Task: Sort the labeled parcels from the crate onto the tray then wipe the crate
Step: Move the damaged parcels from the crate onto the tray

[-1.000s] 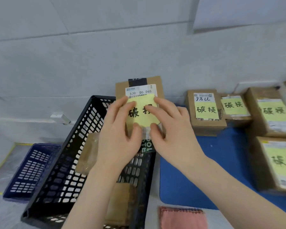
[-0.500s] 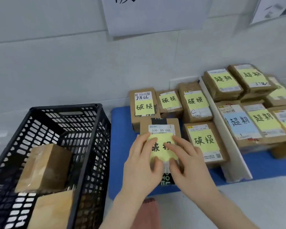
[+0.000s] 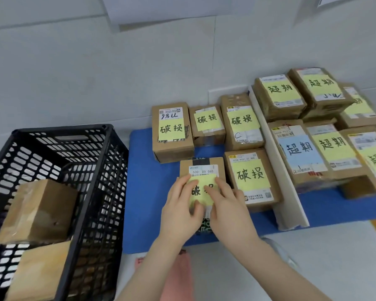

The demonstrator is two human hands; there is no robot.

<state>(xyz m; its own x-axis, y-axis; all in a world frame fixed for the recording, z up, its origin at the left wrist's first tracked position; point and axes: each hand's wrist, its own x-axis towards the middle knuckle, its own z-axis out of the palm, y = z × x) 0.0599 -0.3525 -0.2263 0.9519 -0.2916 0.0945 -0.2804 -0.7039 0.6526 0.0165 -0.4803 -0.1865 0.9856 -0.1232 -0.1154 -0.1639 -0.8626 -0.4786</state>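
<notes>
crate (image 3: 109, 148): 1 | tray (image 3: 143, 192): 1 | hands: 2 | pink cloth (image 3: 178, 276): 1

The parcel (image 3: 201, 170) under both hands has a white sticker reading "530- D5 065", plus a yellow note starting 破. Back-left box (image 3: 172, 131) says "93LL", I think, over 破损. Blue note (image 3: 300, 148) on another parcel reads 超期.

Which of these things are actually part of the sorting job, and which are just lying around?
Part of the job:
- parcel under the left hand and right hand
- blue tray with sorted parcels
- black crate, two parcels inside
- pink cloth, probably for wiping

Just lying about:
- papers on the wall
- white wall box
</notes>
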